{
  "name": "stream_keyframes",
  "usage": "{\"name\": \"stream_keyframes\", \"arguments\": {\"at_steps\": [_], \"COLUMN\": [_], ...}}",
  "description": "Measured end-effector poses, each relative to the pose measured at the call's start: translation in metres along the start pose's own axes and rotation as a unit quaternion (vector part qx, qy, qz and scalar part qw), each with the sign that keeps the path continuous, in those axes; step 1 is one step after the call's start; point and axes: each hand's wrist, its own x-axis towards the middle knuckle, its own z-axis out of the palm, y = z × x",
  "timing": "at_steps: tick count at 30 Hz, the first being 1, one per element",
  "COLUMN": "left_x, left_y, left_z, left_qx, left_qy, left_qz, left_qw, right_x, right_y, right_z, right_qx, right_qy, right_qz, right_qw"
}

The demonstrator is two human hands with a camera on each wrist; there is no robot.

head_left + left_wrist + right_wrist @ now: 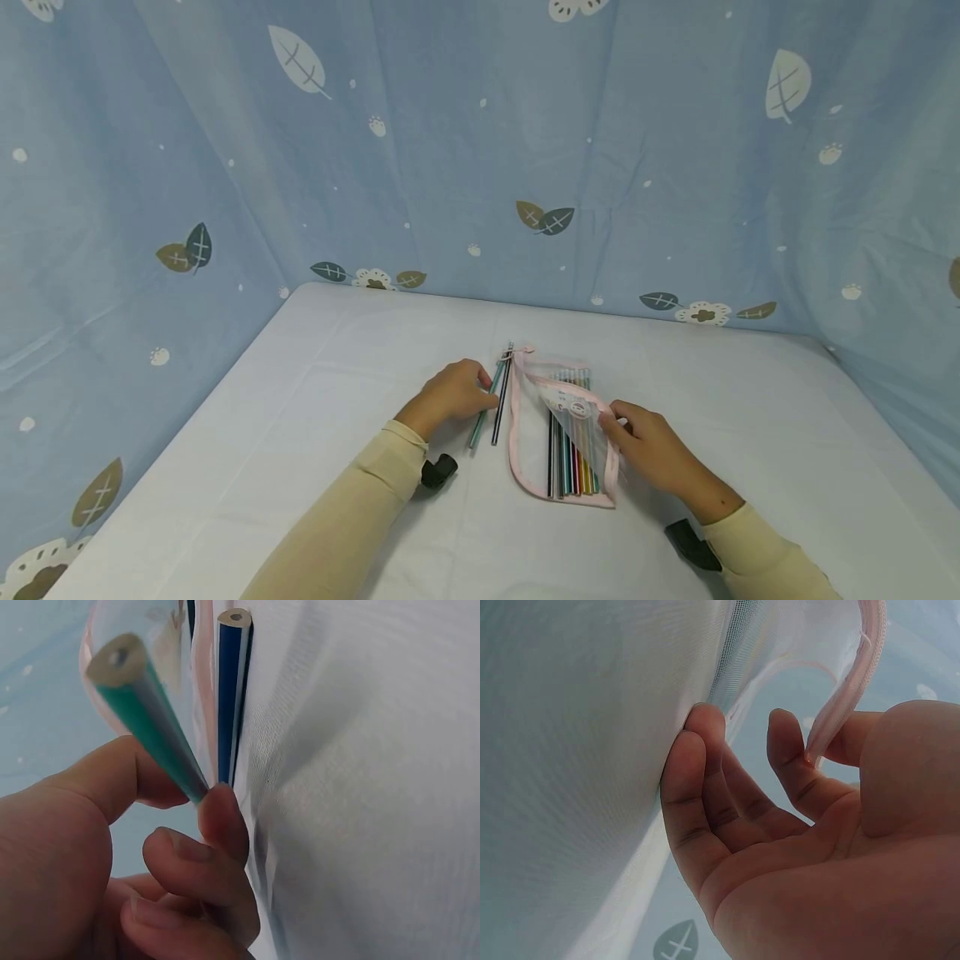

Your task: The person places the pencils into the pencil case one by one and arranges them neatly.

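My left hand (456, 390) pinches a green pencil (154, 724) between thumb and finger, its unsharpened end tipped toward the left wrist camera. Beside it a dark blue pencil (231, 690) lies on the cloth along the pouch's left edge. The pouch (514, 442) is clear with pink trim, and its top flap is pulled open. With thumb and index finger, my right hand (651, 442) holds the flap's pink edge (847, 690); the other fingers touch the pouch and cloth. Inside the pouch several coloured pencils (572, 467) lie side by side.
A white cloth (360, 358) covers the table. Blue curtain (450, 150) with leaf prints hangs behind and at both sides. Black wrist mounts sit under the left wrist (438, 472) and the right wrist (692, 546).
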Motion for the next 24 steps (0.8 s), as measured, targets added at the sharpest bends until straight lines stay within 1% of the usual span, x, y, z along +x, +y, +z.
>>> {"name": "stream_keyframes", "arguments": {"at_steps": [9, 16, 20, 24], "left_x": [-0.0015, -0.0014, -0.0021, -0.0019], "left_y": [0.0030, 0.0050, 0.0054, 0.0048], "left_z": [-0.0010, 0.0008, 0.0016, 0.0030], "left_qx": [-0.042, -0.081, -0.084, -0.083], "left_qy": [-0.021, -0.052, -0.057, -0.070], "left_qz": [0.012, 0.030, 0.033, 0.038], "left_qw": [0.9988, 0.9949, 0.9943, 0.9934], "right_x": [-0.0005, -0.0005, -0.0003, 0.0005], "right_y": [-0.0002, -0.0013, -0.0004, 0.0009], "right_z": [-0.0005, -0.0008, -0.0007, -0.0006], "right_qx": [0.003, -0.002, -0.002, -0.001], "right_qy": [-0.002, -0.001, -0.001, -0.003], "right_qz": [0.003, 0.006, 0.005, 0.002], "right_qw": [1.000, 1.000, 1.000, 1.000]}}
